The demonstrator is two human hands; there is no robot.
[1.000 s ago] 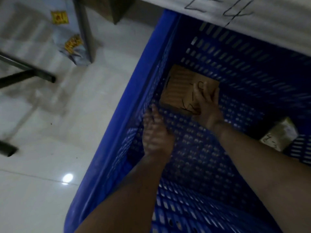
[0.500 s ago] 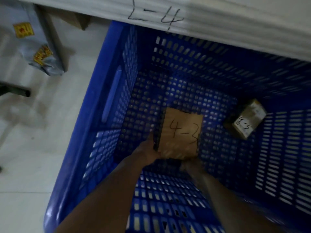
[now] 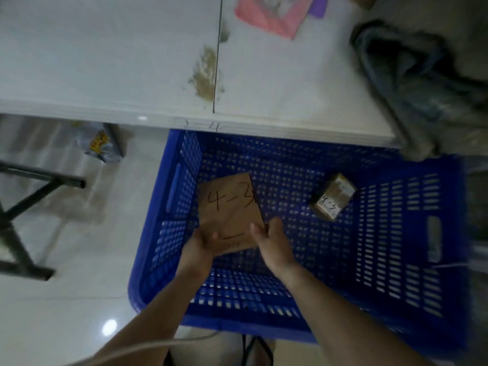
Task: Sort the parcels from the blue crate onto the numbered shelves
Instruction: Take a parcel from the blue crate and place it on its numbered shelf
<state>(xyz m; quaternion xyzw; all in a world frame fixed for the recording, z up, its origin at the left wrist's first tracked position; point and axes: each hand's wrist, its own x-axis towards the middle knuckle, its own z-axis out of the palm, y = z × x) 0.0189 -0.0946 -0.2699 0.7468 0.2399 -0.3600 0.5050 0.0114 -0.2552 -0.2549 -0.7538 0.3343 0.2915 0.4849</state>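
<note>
lifting the 4-3 parcel clear of the crate

we are holding the flat brown parcel [image 3: 229, 207], marked 4-3, over the 9 o'clock side of the blue crate [image 3: 396, 233]. our left hand [image 3: 200, 247] is grasping its 7 o'clock corner with the thumb lying on the top face. our right hand [image 3: 272, 244] is pinching the edge at its 5 o'clock corner. both hands are closed on the parcel and neither is free.

we are judging this to be the lift-out. the crate's perforated 9 o'clock wall is sitting just beside the parcel, so we are bringing the parcel straight up towards 6 o'clock and keeping it away from that wall. both grips are sitting on the near end, so the far end at 12 o'clock is hanging unsupported. sliding one hand further under the face is looking wise before we turn away. we are keeping the written side up so that the number is readable when we are matching it to a shelf.

a small taped parcel [image 3: 333, 199] is lying on the crate floor at 3 o'clock from ours, well apart, and it is waiting its turn. the white surface [image 3: 105, 62] is overhanging the crate's 12 o'clock rim, so we are avoiding a swing that way.
</note>
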